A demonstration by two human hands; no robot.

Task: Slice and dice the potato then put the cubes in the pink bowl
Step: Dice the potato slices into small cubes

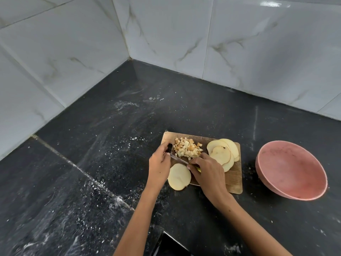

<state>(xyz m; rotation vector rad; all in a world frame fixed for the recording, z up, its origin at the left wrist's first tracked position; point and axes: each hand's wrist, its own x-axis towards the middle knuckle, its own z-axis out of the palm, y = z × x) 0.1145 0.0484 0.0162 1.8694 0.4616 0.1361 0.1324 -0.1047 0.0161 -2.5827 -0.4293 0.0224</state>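
A small wooden cutting board (pixel 233 180) lies on the dark counter. A pile of diced potato cubes (pixel 188 149) sits at its far left. Several round potato slices (pixel 224 151) are stacked at its far right. One large slice (pixel 179 176) overhangs the board's near left edge. My left hand (pixel 159 166) grips the black handle of a knife (pixel 178 158), blade angled across the board. My right hand (pixel 207 172) presses down on a potato piece at the blade, mostly hidden under the fingers. The pink bowl (pixel 291 169), with no cubes in it, stands right of the board.
The black speckled counter (pixel 114 137) meets white marble-look wall tiles (pixel 166 34) in a corner behind. White specks and smears dot the counter. A counter seam (pixel 79 169) runs diagonally at the left. The counter's near edge shows at bottom centre.
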